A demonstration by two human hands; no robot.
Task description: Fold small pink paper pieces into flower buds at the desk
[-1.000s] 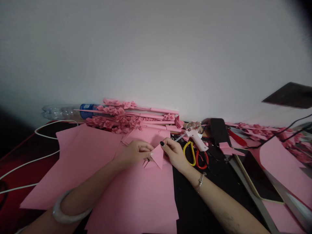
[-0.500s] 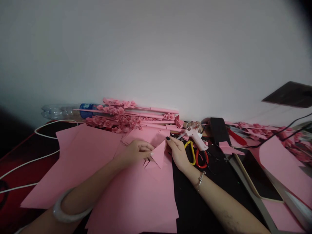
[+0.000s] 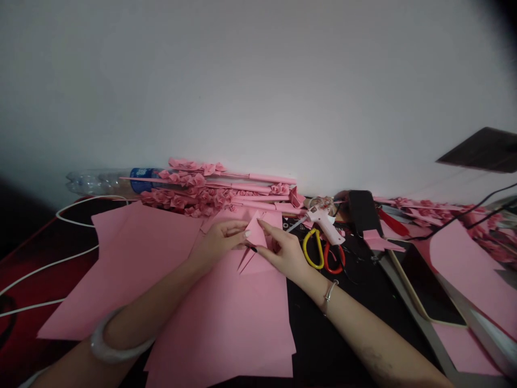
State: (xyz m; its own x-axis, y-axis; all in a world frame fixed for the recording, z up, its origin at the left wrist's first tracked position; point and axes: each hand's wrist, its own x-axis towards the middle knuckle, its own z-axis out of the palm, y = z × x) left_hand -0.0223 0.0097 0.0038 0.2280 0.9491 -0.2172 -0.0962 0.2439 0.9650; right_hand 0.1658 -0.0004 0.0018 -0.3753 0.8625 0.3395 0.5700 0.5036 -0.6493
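Note:
A small folded piece of pink paper (image 3: 255,233) is held between both hands, above a stack of pink sheets (image 3: 238,323). My left hand (image 3: 220,240) pinches its left edge between thumb and fingers. On the other side my right hand (image 3: 285,249) grips it, the index finger at the upper edge and the dark-nailed thumb at the lower one. Dark slits, perhaps shadow or cut edges, show just under the folded paper. Scissors with one yellow and one red handle (image 3: 314,250) lie right of my right hand, beside a white glue gun (image 3: 326,223).
Pink paper flowers on stems (image 3: 194,196) lie along the wall, near a clear plastic bottle (image 3: 99,182). More large pink paper (image 3: 133,253) covers the left side. At right are a black phone (image 3: 363,213), a tablet-like device (image 3: 428,285) and black cables. White cable (image 3: 72,207) loops at left.
My right hand has moved left and now grips the folded paper with thumb and index finger. The paper has turned and shows a smaller face.

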